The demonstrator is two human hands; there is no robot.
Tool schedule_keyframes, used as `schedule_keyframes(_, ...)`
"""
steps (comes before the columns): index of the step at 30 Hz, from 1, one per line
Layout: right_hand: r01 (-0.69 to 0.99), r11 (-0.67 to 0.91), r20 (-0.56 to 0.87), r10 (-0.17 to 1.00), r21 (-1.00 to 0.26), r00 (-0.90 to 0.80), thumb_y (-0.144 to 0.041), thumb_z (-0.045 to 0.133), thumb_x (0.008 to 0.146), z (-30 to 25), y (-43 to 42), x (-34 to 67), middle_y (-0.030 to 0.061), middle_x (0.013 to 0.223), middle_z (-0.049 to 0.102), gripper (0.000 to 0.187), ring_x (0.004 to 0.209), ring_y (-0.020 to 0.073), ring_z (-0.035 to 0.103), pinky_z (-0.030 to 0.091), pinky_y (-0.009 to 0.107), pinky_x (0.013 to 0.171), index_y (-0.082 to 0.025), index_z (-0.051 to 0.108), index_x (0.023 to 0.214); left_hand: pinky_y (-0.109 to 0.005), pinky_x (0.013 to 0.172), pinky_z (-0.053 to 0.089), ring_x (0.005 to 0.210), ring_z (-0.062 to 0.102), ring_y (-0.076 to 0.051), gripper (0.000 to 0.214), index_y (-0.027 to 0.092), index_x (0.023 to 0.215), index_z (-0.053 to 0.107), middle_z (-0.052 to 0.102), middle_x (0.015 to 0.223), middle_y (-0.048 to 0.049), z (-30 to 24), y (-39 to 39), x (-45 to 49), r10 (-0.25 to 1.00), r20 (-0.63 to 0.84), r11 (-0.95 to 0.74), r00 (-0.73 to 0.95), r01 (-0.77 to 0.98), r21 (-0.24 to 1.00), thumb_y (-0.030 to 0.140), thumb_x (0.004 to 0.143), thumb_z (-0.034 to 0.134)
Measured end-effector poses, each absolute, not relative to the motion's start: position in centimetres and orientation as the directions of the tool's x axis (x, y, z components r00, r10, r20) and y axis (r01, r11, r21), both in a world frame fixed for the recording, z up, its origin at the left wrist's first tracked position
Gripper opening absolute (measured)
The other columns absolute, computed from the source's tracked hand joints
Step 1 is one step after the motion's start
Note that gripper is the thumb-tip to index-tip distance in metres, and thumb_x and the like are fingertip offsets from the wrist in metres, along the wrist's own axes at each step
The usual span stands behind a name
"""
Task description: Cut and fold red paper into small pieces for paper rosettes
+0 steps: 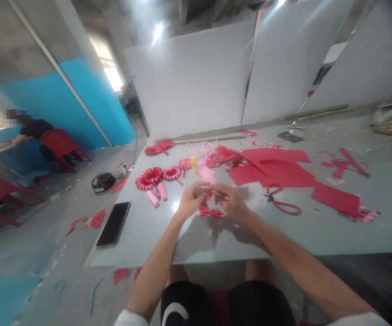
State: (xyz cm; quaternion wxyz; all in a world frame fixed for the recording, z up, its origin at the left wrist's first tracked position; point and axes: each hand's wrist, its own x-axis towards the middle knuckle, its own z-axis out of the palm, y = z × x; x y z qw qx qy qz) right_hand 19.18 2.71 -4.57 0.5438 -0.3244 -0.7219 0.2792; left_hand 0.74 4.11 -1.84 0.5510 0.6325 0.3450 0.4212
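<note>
My left hand (191, 199) and my right hand (228, 200) meet above the grey table (141, 240), their fingertips pinching a small piece of red paper (208, 195). Several small folded red paper pieces (209, 212) lie just below my hands. To the left stand red paper rosettes (149, 178), pink paper strips (152, 198) and a yellow glue stick (194, 164). Red-handled scissors (282, 201) rest to the right of my right hand, beside large red paper sheets (270, 167).
Paper scraps cover the far table, with a long wooden rod (209, 139) along its back. A black phone (114, 223) lies near the left edge. A person (34, 128) sits at the left near red plastic chairs (61, 147), and white panels stand behind.
</note>
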Motion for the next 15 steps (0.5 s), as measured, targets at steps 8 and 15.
schedule_keyframes(8,0.371,0.694,0.695,0.701,-0.617,-0.156,-0.028,0.06,0.095,-4.84,2.91,19.22,0.0063,0.09,0.075,0.015,0.064,0.0156,0.065,0.055,0.028,0.06,-0.022,0.074,0.097,-0.024,0.055,0.05,0.054,0.065,-0.013,0.046,0.013,0.117,0.062,0.066,0.067,0.0,-1.48,4.19,0.83,0.91,0.154,-0.118,0.385,-0.118,0.986,0.039,0.08,0.073)
schedule_keyframes(15,0.47,0.756,0.767,0.602,-0.456,-0.225,-0.023,0.054,0.099,-5.13,3.07,19.47,0.0069,0.096,0.075,0.02,0.085,0.0189,0.071,0.057,0.031,0.078,-0.024,0.073,0.105,-0.024,0.055,0.053,0.06,0.07,-0.016,0.044,0.011,0.103,0.067,0.07,0.071,-0.0034,-1.64,4.39,0.88,0.953,0.123,-0.075,0.275,-0.178,0.981,0.04,0.072,0.081)
